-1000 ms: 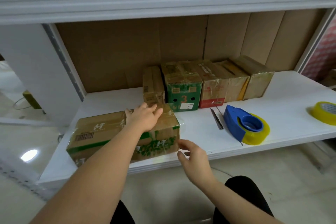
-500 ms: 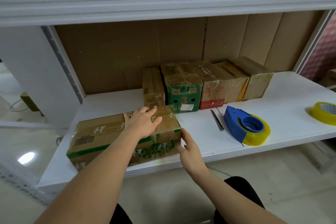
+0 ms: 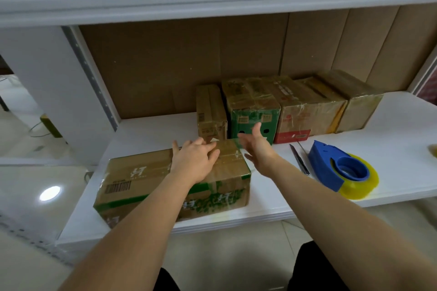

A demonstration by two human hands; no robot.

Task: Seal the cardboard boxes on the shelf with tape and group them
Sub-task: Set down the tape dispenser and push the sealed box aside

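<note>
1. The long brown cardboard box with green printed sides lies at the front of the white shelf board, its near face close to the shelf's front edge. A careless pull toward the person could tip it off that edge.
2. The left hand rests flat on the box's top near its right end, fingers straight and slightly fanned. It presses rather than grips, so the palm may skid across the glossy tape and lose the box when it pushes.
3. The right hand is at the box's far right corner, fingers straight and lightly spread, thumb apart; whether it touches the cardboard I cannot tell. A push from that corner alone would probably swing the box instead of sliding it straight.
4. The row of taped boxes stands against the brown back panel, the narrow plain brown box at its left end, just behind the long box. A hard shove could knock that narrow one askew and spoil the grouping.
5. The blue tape dispenser with a yellow roll and the thin metal blade lie just right of the right forearm. A sideways sweep of the arm could catch the blade or push the dispenser toward the edge.
</note>
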